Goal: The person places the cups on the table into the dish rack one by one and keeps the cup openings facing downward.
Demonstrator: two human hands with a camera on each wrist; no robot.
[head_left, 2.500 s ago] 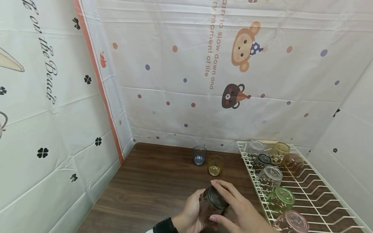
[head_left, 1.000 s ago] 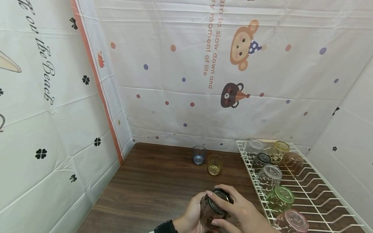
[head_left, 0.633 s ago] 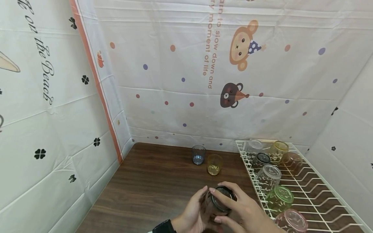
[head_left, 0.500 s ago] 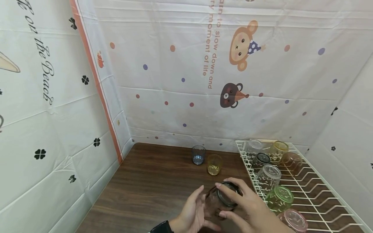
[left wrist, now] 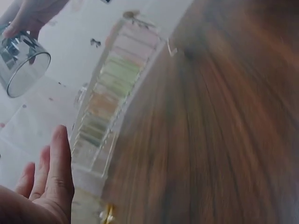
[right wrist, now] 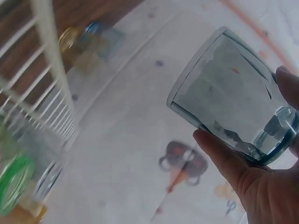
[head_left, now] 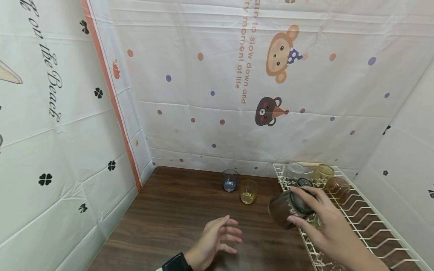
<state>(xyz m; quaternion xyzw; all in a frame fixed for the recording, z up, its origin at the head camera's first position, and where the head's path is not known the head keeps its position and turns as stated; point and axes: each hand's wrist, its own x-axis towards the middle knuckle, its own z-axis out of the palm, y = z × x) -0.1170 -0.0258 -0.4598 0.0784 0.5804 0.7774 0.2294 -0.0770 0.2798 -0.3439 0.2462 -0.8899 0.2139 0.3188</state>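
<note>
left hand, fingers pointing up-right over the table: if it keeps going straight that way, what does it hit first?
Likely nothing soon. The left hand is open above bare table. Its fingers point roughly toward the yellow glass, which would be first in line, with the blue glass just left of that. Depth is unclear.

Dark see-through glass cup point(head_left: 286, 206), smooth and round, nothing inside, tipped on its side with the open mouth pointing left and down, thick bottom held in fingers point(head_left: 303, 192), up in the air over the brown table point(head_left: 176, 210)
</note>
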